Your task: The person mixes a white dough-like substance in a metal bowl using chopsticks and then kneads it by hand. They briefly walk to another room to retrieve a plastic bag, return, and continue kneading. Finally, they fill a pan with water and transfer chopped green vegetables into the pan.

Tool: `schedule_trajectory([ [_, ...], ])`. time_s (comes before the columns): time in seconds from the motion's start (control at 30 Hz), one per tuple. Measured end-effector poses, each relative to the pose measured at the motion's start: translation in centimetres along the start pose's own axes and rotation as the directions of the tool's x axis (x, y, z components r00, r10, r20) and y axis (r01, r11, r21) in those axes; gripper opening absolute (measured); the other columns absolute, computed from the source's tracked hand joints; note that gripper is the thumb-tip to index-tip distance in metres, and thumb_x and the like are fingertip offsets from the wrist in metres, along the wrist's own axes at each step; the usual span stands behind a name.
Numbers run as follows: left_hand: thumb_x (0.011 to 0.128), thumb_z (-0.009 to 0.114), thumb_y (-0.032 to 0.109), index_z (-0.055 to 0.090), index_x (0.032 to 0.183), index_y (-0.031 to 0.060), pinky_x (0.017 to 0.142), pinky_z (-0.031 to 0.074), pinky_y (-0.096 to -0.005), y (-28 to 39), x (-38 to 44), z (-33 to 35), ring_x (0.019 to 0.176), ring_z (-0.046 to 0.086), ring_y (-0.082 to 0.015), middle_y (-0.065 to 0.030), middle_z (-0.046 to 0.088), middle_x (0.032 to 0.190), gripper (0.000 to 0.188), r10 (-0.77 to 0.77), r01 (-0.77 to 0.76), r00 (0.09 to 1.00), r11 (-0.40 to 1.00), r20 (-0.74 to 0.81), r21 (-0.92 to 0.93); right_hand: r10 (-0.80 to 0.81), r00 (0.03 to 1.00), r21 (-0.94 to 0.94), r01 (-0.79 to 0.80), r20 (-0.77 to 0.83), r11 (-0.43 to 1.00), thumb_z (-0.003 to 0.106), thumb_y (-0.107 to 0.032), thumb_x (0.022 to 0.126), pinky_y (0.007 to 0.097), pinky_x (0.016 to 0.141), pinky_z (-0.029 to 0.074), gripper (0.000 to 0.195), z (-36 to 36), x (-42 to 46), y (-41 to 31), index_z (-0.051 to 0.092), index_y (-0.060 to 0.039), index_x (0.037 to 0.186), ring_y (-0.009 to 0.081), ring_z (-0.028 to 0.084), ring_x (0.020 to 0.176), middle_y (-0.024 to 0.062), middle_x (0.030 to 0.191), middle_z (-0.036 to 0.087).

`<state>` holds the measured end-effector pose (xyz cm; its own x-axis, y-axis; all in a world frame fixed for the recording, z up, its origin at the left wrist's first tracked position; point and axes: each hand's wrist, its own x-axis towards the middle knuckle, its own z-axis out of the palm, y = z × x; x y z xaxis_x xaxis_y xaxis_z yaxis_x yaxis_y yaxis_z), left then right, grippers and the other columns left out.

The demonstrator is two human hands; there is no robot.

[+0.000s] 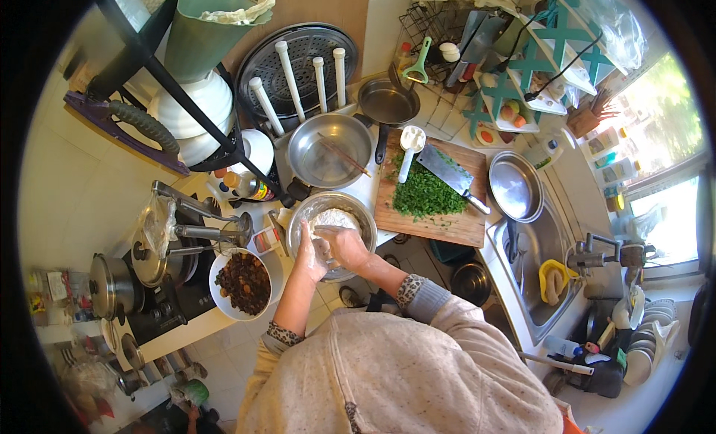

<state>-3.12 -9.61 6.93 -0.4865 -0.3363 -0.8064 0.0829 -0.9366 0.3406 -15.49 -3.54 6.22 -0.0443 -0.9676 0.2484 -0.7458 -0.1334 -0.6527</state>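
Note:
My left hand [311,259] and my right hand [348,248] are close together over a stainless steel mixing bowl [368,226]. White flour or dough [337,218] lies in the bowl, partly covered by my fingers. Both hands bear a whitish coating. The left palm faces the right hand, whose bent fingers reach across it. Whether anything sits between the palms is hidden.
Right of the bowl, a wooden cutting board [386,217] carries chopped greens [428,196], a cleaver [446,168] and a white scoop [413,140]. A steel pan [330,148] with chopsticks stands behind. At left are a bowl of dark food [243,283] and a stove [168,316]; a sink [537,316] is at right.

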Motion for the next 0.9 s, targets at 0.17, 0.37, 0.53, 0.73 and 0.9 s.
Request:
schedule_trajectory([
  [0.17, 0.085, 0.037, 0.078, 0.046, 0.134, 0.0086, 0.101, 0.042, -0.0437, 0.5, -1.0, 1.0, 0.118, 0.053, -0.0264, -0.0101, 0.055, 0.129, 0.085, 0.187, -0.170, 0.952, 0.982, 0.241, -0.087, -0.081, 0.980, -0.077, 0.096, 0.180, 0.992, 0.059, -0.008, 0.077, 0.0449, 0.104, 0.041, 0.047, 0.7, -1.4, -1.6, 0.053, 0.0027, 0.122, 0.0338, 0.058, 0.113, 0.0214, 0.121, 0.059],
  [0.37, 0.093, 0.044, 0.063, 0.038, 0.141, 0.0101, 0.105, 0.037, -0.0445, -0.6, -0.5, 0.5, 0.124, 0.047, -0.0241, -0.0081, 0.052, 0.132, 0.072, 0.205, -0.212, 0.973, 0.976, 0.110, 0.055, -0.138, 0.960, -0.252, 0.200, 0.243, 0.947, 0.057, -0.016, 0.081, 0.0448, 0.109, 0.035, 0.048, 0.6, -0.6, 1.4, 0.051, 0.0069, 0.122, 0.0341, 0.052, 0.121, 0.0228, 0.122, 0.058],
  [0.53, 0.096, 0.058, 0.021, 0.048, 0.128, 0.0043, 0.091, 0.049, -0.0424, -2.2, 4.2, -0.5, 0.105, 0.059, -0.0261, -0.0149, 0.059, 0.117, 0.038, 0.395, -0.396, 0.918, 0.917, -0.026, -0.054, -0.158, 0.896, -0.338, 0.313, 0.415, 0.887, 0.057, -0.015, 0.079, 0.0442, 0.106, 0.036, 0.047, 2.1, -0.6, 1.6, 0.055, 0.0114, 0.119, 0.0380, 0.048, 0.122, 0.0240, 0.124, 0.055],
  [0.73, 0.092, 0.061, 0.018, 0.060, 0.093, 0.0050, 0.076, 0.053, -0.0371, -1.5, 4.4, 0.8, 0.074, 0.060, -0.0214, -0.0067, 0.058, 0.079, 0.013, 0.482, -0.440, 0.875, 0.832, 0.046, -0.339, 0.153, 0.980, 0.334, -0.187, 0.126, 0.924, 0.057, 0.002, 0.075, 0.0342, 0.077, 0.051, 0.005, -0.8, 0.7, -2.0, 0.055, 0.0028, 0.070, 0.0342, 0.061, 0.074, 0.0171, 0.084, 0.066],
  [0.9, 0.095, 0.060, 0.028, 0.055, 0.099, 0.0083, 0.071, 0.048, -0.0330, -1.4, 3.5, 2.3, 0.054, 0.046, -0.0108, 0.0049, 0.038, 0.051, 0.020, 0.568, -0.346, 0.805, 0.685, 0.172, -0.641, 0.177, 0.967, 0.735, -0.255, 0.183, 0.629, 0.058, -0.004, 0.087, 0.0354, 0.070, 0.051, 0.008, 1.1, -0.4, 2.0, 0.064, 0.0002, 0.089, 0.0239, 0.066, 0.075, 0.0186, 0.081, 0.066],
])
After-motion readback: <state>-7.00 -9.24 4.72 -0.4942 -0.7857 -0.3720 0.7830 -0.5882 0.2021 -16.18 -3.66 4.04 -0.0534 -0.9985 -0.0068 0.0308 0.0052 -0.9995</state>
